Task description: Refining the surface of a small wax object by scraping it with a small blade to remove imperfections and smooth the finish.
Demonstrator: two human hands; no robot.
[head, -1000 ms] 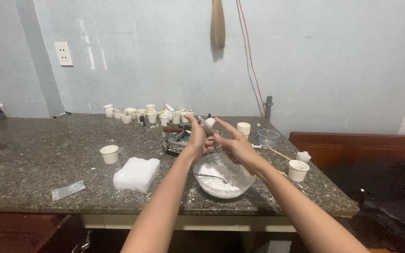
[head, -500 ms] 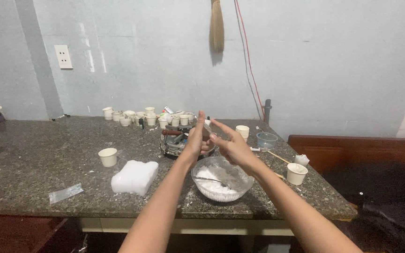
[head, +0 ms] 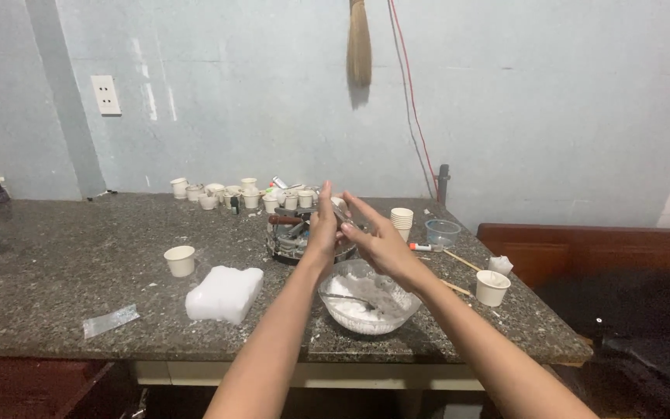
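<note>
a dark speckled stone surface (head: 56,271) is seen stretching across the view, with a pale blue wall (head: 544,116) behind it. one white foam-like block (head: 225,293) is laid on the surface left of centre. one clear glass bowl (head: 369,299) holding white powder is set near the front edge, with a thin metal utensil resting inside it. one round dark tray of tools (head: 292,237) is placed just behind the bowl.

both hands are held raised above the bowl, palms pressed toward each other. the left hand (head: 324,225) is held upright with its fingers extended and nothing clearly gripped. the right hand (head: 378,237) is spread open beside it, its fingers touching the left hand; whether anything small is pinched between the palms cannot be told.

one small clear plastic cup (head: 442,232) is seen at the right. one stack of white paper cups (head: 402,220) is stood next to it. two single white paper cups are counted apart from the rest: one at the left (head: 179,261) and one at the right (head: 493,287). a row of roughly ten small white cups (head: 246,194) is lined up by the wall; the exact count cannot be told. one clear plastic bag (head: 110,320) is laid flat near the front left.
</note>
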